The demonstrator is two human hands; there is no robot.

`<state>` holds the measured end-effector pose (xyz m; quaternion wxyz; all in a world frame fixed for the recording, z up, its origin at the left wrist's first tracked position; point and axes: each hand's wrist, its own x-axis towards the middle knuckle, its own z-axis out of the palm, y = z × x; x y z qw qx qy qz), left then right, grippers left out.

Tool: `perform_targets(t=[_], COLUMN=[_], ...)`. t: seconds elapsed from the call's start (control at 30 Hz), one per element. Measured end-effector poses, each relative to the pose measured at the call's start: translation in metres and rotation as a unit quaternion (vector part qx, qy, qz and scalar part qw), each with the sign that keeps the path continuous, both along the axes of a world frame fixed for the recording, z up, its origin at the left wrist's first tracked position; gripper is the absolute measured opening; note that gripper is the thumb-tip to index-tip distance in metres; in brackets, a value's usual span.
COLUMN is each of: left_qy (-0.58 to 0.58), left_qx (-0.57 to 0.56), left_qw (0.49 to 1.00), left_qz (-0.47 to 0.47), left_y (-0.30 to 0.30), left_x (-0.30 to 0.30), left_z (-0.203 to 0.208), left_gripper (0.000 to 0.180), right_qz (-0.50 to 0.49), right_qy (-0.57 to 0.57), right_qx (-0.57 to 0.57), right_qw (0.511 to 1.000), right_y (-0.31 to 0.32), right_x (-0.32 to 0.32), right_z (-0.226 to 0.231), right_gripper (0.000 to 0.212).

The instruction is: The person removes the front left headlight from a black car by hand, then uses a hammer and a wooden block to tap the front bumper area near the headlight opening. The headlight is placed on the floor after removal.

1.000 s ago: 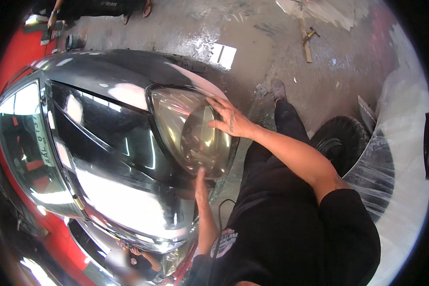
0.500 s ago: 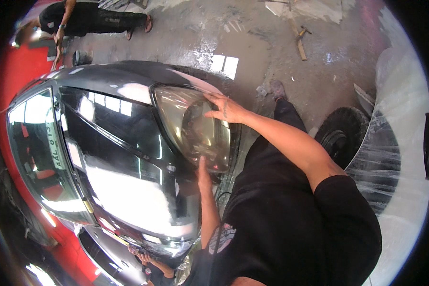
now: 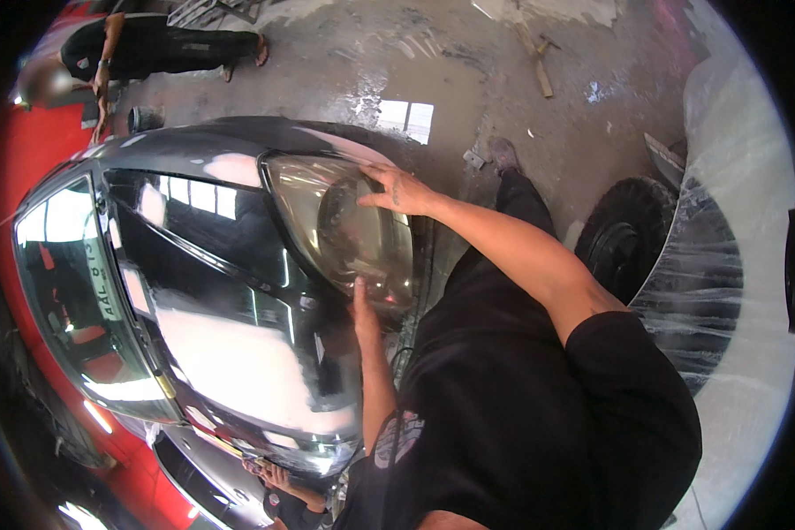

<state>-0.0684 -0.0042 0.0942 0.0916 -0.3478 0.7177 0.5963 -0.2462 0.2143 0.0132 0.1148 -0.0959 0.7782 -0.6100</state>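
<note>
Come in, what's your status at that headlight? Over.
Right hand spread on yellowed headlight, left hand at its lower edge. Headlight at front corner of black car. Right hand partly covers it.

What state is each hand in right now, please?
Left hand: at the headlight, partly hidden; grip cannot be told.
Right hand: open, resting on the same headlight.

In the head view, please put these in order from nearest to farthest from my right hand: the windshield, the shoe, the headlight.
1. Headlight: touched by your right hand.
2. Shoe: above and right of that hand in the picture.
3. Windshield: far to the left.
</note>
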Motion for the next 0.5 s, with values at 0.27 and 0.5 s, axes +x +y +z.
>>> perform_targets(t=[0.27,0.5], left_qy=[-0.007,-0.006], left_qx=[-0.011,-0.008], left_qw=[1.0,1.0], left_qz=[0.012,0.024], left_y=[0.0,0.012], left_x=[-0.001,0.0], left_z=[0.001,0.013], left_gripper=[0.051,0.048], right_qz=[0.013,0.035], right_qy=[-0.009,-0.028], right_qx=[-0.011,-0.02], right_qw=[1.0,0.999], right_y=[0.001,0.006], right_x=[-0.005,-0.01], right_z=[-0.004,0.001], right_gripper=[0.096,0.1])
